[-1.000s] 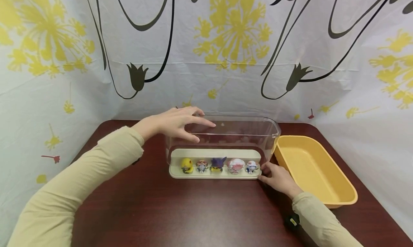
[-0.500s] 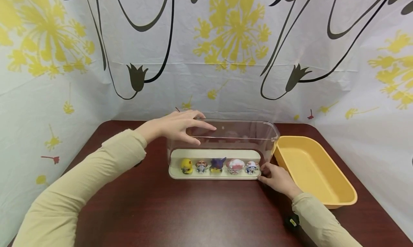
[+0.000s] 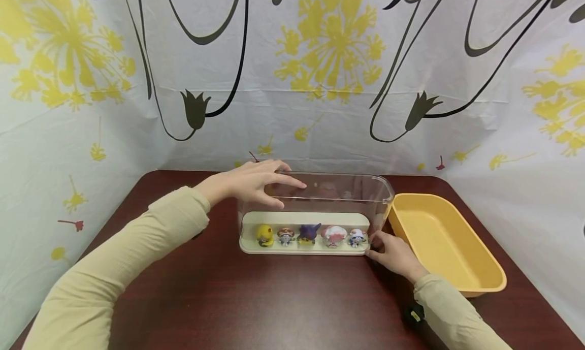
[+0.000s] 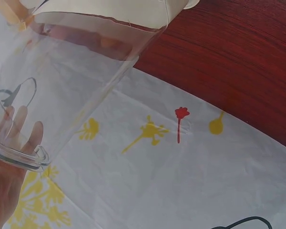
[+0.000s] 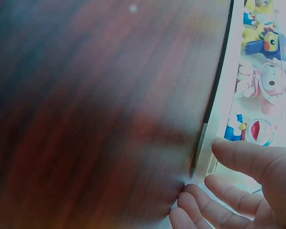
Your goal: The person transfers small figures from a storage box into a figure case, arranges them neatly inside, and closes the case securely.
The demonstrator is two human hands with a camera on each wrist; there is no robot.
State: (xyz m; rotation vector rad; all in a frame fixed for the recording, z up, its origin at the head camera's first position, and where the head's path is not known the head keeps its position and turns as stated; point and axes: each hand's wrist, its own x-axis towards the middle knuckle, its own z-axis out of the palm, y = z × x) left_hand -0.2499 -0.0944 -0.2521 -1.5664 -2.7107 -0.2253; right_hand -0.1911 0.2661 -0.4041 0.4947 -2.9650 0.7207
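A clear display-case cover stands over a cream base on the table. Several small figurines line the base, among them a yellow one, a purple-hooded one and a pink-and-white one. My left hand rests on the cover's top at its left end, fingers spread and fairly straight. In the left wrist view its fingers show through the clear plastic. My right hand holds the base's right end, thumb at the front corner and the other fingers lower at its end.
A yellow plastic tub stands right of the case, close to my right hand. The dark red table backs onto a flower-printed white curtain. A small black object lies beneath my right sleeve.
My left hand and the clear cover have come down slightly toward the base. The right hand and the figurines have kept their places.
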